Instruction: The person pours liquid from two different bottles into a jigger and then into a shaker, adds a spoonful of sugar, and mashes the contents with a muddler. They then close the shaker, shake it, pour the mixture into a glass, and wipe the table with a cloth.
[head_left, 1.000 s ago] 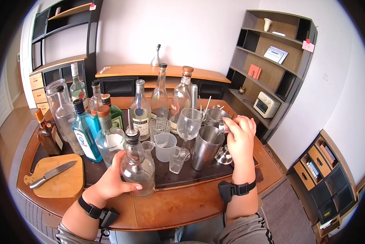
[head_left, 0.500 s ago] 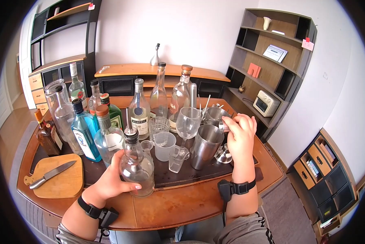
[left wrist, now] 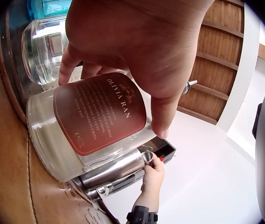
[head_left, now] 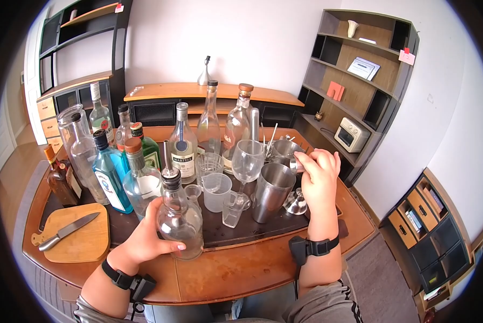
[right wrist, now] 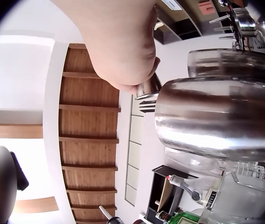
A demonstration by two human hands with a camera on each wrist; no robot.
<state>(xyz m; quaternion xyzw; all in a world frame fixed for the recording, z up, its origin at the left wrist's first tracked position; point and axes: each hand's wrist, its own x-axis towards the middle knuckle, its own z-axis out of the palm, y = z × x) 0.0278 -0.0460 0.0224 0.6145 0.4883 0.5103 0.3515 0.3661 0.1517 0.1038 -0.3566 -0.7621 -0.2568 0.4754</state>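
My left hand (head_left: pixel 144 237) grips a clear glass bottle (head_left: pixel 185 232) around its body, close to the table's front edge. A metal pour spout (head_left: pixel 166 156) rises from its neck. In the left wrist view the bottle bears a dark red label (left wrist: pixel 99 112) reading "OLIVIA RAN". My right hand (head_left: pixel 321 177) pinches a small metal jigger (head_left: pixel 294 162) at the rim of a steel shaker tin (head_left: pixel 273 195). The jigger (right wrist: pixel 149 87) sits right beside the tin's mouth in the right wrist view. My fingers partly hide it.
Several liquor bottles (head_left: pixel 111 177) crowd the left and back of the dark mat. A wine glass (head_left: pixel 247 161), a frosted plastic cup (head_left: pixel 216 194) and a small measuring cup (head_left: pixel 231 215) stand between the hands. A knife (head_left: pixel 69 231) lies on a wooden board (head_left: pixel 93 245) at left.
Both hands keep the same holds on bottle and jigger. Only the head view has shifted slightly.
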